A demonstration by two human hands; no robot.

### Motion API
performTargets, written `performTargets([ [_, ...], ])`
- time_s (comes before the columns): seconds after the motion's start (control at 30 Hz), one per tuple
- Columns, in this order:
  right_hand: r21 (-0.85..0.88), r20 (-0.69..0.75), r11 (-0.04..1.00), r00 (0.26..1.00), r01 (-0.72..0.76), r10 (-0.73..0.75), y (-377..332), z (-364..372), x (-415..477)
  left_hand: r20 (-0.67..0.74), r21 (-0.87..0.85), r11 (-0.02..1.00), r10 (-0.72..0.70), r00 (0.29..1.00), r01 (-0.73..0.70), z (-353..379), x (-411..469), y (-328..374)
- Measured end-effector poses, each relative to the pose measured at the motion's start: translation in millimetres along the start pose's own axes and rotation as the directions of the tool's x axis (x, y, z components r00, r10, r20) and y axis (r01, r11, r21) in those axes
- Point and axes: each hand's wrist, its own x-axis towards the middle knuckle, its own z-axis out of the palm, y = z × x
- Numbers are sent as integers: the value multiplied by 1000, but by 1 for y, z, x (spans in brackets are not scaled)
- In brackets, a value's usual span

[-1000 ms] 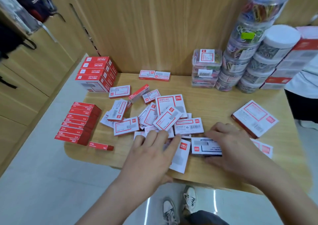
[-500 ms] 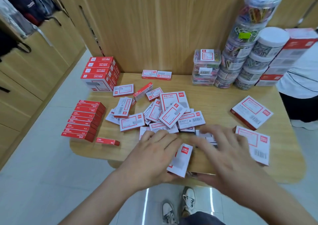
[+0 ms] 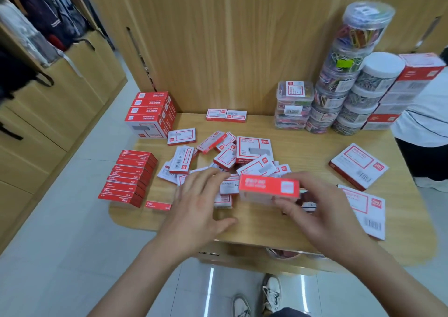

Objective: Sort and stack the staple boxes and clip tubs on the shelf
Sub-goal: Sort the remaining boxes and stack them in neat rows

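My right hand (image 3: 322,210) grips a red-and-white staple box (image 3: 268,188) and holds it on edge above the front of the wooden shelf (image 3: 254,234). My left hand (image 3: 201,207) hovers beside it with spread, relaxed fingers and holds nothing. Behind the hands lies a loose heap of staple boxes (image 3: 225,156). A stepped row of red staple boxes (image 3: 131,178) lines the left edge, with a taller stack (image 3: 150,113) behind it. Clear clip tubs (image 3: 339,86) are piled at the back right, next to a square tub stack (image 3: 293,105).
Two larger flat boxes (image 3: 358,169) (image 3: 363,207) lie at the right. One single red box (image 3: 157,205) sits at the front left edge. A person in a white shirt (image 3: 426,113) stands at the far right. Wooden panels back the shelf; cabinets stand at left.
My right hand has picked a staple box out of the heap and raised it on edge. My left hand has lifted off the boxes and opened.
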Motion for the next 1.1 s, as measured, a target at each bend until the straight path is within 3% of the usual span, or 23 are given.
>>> performTargets([
  [0.07, 319, -45, 931, 978, -177, 201, -8, -4, 8, -2, 76, 996, -37, 999, 37, 10, -5, 0],
  [0.13, 589, 20, 736, 917, -333, 398, -12, -6, 17, -26, 97, 994, -50, 998, 53, 16, -7, 2],
  [0.2, 738, 136, 510, 839, -441, 527, -12, -7, 25, -57, 99, 993, -52, 997, 58, 17, -5, 5],
  [0.27, 793, 240, 347, 781, -500, 577, -14, -7, 31, -66, 97, 994, -43, 997, 49, 18, -4, 6],
  [0.37, 807, 347, 235, 757, -542, 553, -16, -10, 36, -59, 1, 997, -75, 995, 75, 14, -5, 11],
  [0.43, 814, 393, 196, 767, -546, 508, -18, -12, 40, -106, -230, 964, -161, 981, 134, 1, -3, 22],
  [0.47, 816, 412, 183, 773, -549, 483, -18, -14, 43, -98, -418, 890, -245, 965, 183, -10, 0, 30],
  [0.53, 812, 440, 180, 784, -556, 437, -22, -16, 51, 19, -779, 572, -390, 921, 258, -32, 11, 45],
  [0.6, 799, 466, 195, 791, -569, 396, -25, -16, 60, 167, -904, 291, -431, 887, 312, -48, 24, 52],
  [0.63, 791, 480, 209, 795, -575, 371, -27, -14, 64, 208, -919, 225, -422, 882, 324, -55, 31, 55],
  [0.9, 732, 509, 419, 840, -537, 186, -43, 3, 98, 251, -937, 91, -502, 828, 339, -83, 49, 38],
  [1.1, 645, 453, 615, 875, -453, 170, -67, 47, 136, 217, -909, 222, -467, 857, 352, -117, 48, -24],
])
